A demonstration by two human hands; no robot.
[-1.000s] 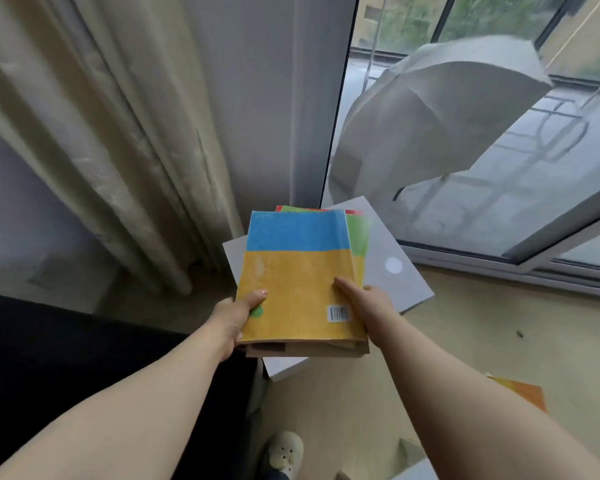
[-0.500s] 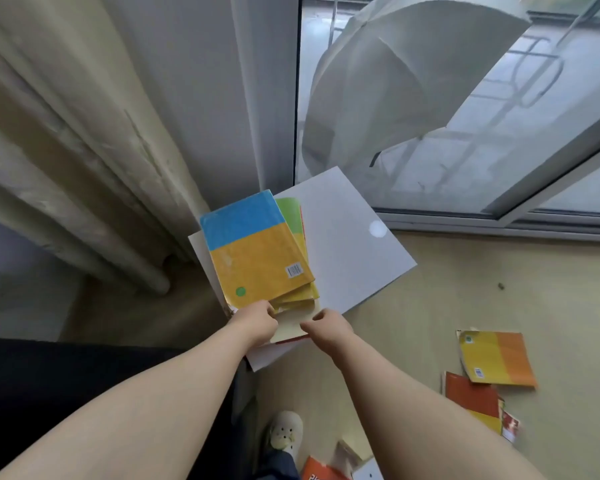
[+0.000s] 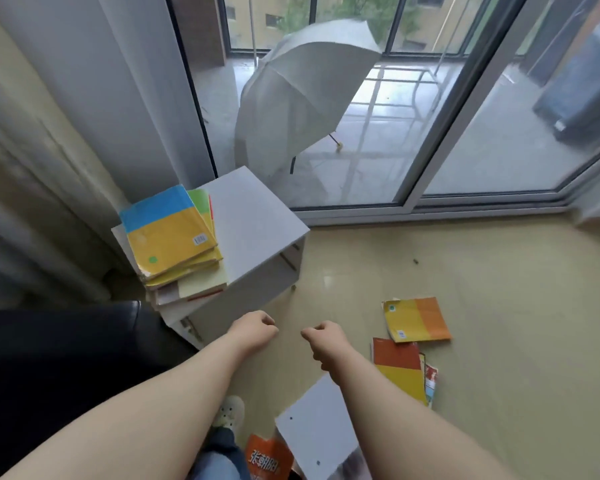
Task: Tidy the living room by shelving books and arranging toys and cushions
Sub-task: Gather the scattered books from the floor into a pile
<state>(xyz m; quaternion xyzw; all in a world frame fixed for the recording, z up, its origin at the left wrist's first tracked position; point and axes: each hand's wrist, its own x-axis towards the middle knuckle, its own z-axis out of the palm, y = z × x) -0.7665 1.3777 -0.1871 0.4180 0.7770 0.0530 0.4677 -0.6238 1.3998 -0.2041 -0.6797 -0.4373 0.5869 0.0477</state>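
A stack of books (image 3: pixel 172 237), topped by a blue-and-yellow cover, lies on the left part of a small white shelf unit (image 3: pixel 257 216) by the window. My left hand (image 3: pixel 253 332) and my right hand (image 3: pixel 323 341) hover side by side in front of the unit, below the stack and apart from it. Both have loosely curled fingers and hold nothing. On the floor to the right lie a yellow-and-orange book (image 3: pixel 416 318) and a red-and-yellow book (image 3: pixel 399 370). An orange book (image 3: pixel 269 459) lies near my feet.
A loose white board (image 3: pixel 317 431) lies on the floor under my right forearm. A black sofa (image 3: pixel 66 358) fills the left side, with a curtain (image 3: pixel 32 168) behind it. Beyond the glass sliding door stands an open grey umbrella (image 3: pixel 302 91).
Both hands have set the stack down on the white unit, let go and drawn back toward me. The view has lifted and widened onto the floor.
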